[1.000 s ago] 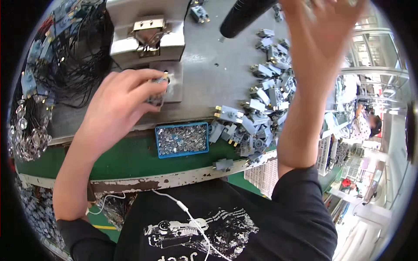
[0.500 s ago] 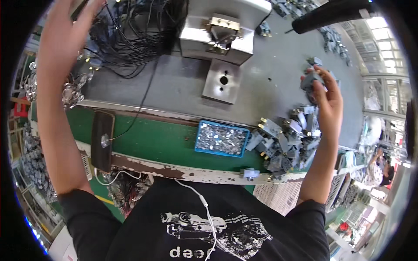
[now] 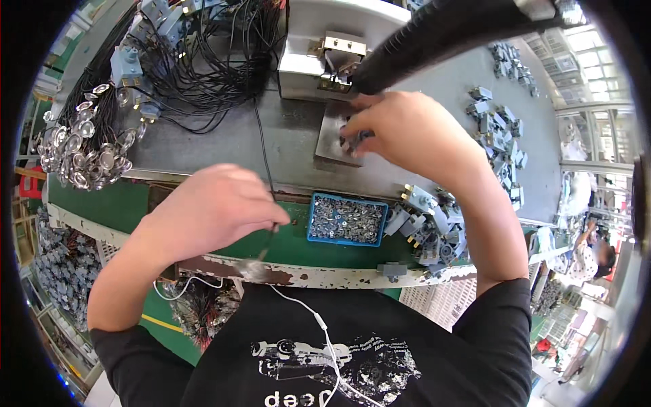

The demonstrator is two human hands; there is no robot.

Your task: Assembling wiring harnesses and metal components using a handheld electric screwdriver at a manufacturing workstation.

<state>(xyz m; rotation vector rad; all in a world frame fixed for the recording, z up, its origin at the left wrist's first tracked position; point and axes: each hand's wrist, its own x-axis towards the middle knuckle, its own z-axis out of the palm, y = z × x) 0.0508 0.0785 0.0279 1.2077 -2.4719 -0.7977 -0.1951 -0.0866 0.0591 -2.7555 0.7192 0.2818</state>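
My left hand point(image 3: 220, 210) is closed over the front edge of the bench, its fingertips pinching a black cable point(image 3: 266, 247). A blurred, silvery round end point(image 3: 253, 270) hangs from that cable below the hand. Above the square metal block point(image 3: 330, 139), my right hand point(image 3: 403, 129) has its fingers curled together around a small dark part, mostly hidden by the fingers. I cannot make out what that part is. Just beyond the right fingertips stands a steel press-like fixture point(image 3: 302, 68) with a brass-coloured clamp point(image 3: 344, 46).
A black ribbed cylinder point(image 3: 420, 42) slants above the right hand. Grey plug housings point(image 3: 434, 227) lie heaped at the right, with more point(image 3: 498, 132) behind. A blue tray point(image 3: 310, 229) holds small metal pieces. Black cables point(image 3: 210, 74) and silver discs point(image 3: 85, 146) crowd the left.
My left hand has come down from the far left and now pinches a cable. My right hand has moved left from the grey housings to the metal block. The black cylinder has shifted left.
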